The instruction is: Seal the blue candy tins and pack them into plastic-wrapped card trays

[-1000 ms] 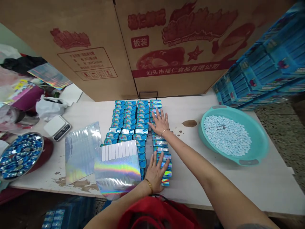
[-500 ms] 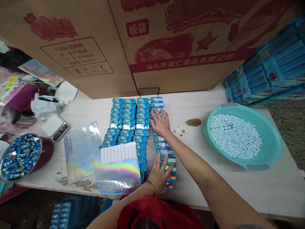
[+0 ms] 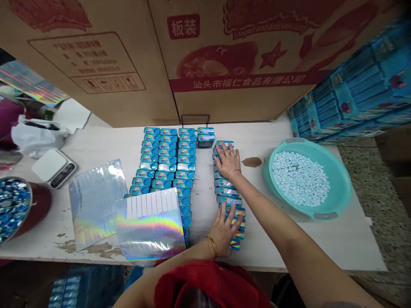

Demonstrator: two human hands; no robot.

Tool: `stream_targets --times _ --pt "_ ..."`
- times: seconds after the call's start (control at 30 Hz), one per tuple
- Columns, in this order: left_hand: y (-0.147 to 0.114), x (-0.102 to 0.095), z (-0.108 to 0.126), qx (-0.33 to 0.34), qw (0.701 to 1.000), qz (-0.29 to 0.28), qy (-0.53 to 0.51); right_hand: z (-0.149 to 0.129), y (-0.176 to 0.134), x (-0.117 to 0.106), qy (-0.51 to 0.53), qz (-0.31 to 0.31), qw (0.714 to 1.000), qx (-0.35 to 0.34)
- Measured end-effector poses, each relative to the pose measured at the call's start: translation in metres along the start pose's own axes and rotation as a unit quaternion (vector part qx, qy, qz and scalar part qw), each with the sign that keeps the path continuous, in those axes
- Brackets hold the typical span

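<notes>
A column of small blue tins (image 3: 228, 191) runs down the table under both my hands. My right hand (image 3: 228, 160) lies on its upper part, fingers spread over the tins. Nearer the front edge, my left hand (image 3: 223, 231) rests with spread fingers against the column's lower tins, which carry shiny holographic strips. Neither hand is wrapped round a tin. Two tins (image 3: 206, 139) stand apart at the far end, left of this column. Further left are three more columns of blue tins (image 3: 167, 159), their near ends partly covered by a holographic sticker sheet (image 3: 150, 229).
A second silvery sheet (image 3: 96, 201), a white scale (image 3: 53, 167) and a red pot of blue-wrapped pieces (image 3: 38, 205) are on the left. A turquoise basin (image 3: 342, 188) of white tablets stands right. Cardboard boxes (image 3: 224, 102) wall the back; blue boxes (image 3: 356, 90) are stacked right.
Both hands have moved right together with the right-hand column of tins, widening the gap to the other columns. Two tins at its far end stayed behind. The camera view has shifted slightly.
</notes>
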State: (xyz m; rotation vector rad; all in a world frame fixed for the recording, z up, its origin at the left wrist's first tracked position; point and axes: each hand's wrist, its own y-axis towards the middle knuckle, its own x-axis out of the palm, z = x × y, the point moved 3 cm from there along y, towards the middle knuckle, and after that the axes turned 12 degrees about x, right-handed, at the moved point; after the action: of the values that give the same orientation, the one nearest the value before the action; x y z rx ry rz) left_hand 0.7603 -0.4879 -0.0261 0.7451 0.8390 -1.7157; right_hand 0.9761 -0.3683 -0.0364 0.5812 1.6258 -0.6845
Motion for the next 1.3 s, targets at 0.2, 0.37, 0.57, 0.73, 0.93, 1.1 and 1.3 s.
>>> stream_targets --times 0.2,0.37,0.57,0.73,0.93,1.1,1.3 --pt "0.006 0.006 0.005 -0.004 1.0 0.008 -0.019 0.002 0.002 -0.001 -0.018 -0.002 1.0 0.004" --pt "-0.003 -0.024 -0.004 -0.011 0.996 0.019 -0.083 -0.032 0.057 -0.013 -0.002 0.001 0.999 -0.048" --pt "-0.051 -0.088 -0.049 -0.074 0.988 0.119 -0.068 -0.075 0.138 -0.017 -0.053 -0.118 0.987 -0.092" --pt "-0.102 -0.115 -0.079 -0.135 0.967 0.213 -0.027 -0.058 0.166 -0.025 -0.096 -0.149 0.979 -0.104" --pt "-0.167 -0.136 -0.104 -0.197 0.942 0.273 -0.006 0.023 0.187 -0.023 -0.106 -0.156 0.978 -0.085" --pt "-0.263 -0.132 -0.159 -0.351 0.884 0.309 0.007 0.034 0.138 -0.031 0.031 0.013 0.994 -0.106" --pt "-0.319 -0.121 -0.205 -0.442 0.831 0.318 -0.113 -0.095 -0.052 -0.044 0.232 -0.01 0.94 -0.25"
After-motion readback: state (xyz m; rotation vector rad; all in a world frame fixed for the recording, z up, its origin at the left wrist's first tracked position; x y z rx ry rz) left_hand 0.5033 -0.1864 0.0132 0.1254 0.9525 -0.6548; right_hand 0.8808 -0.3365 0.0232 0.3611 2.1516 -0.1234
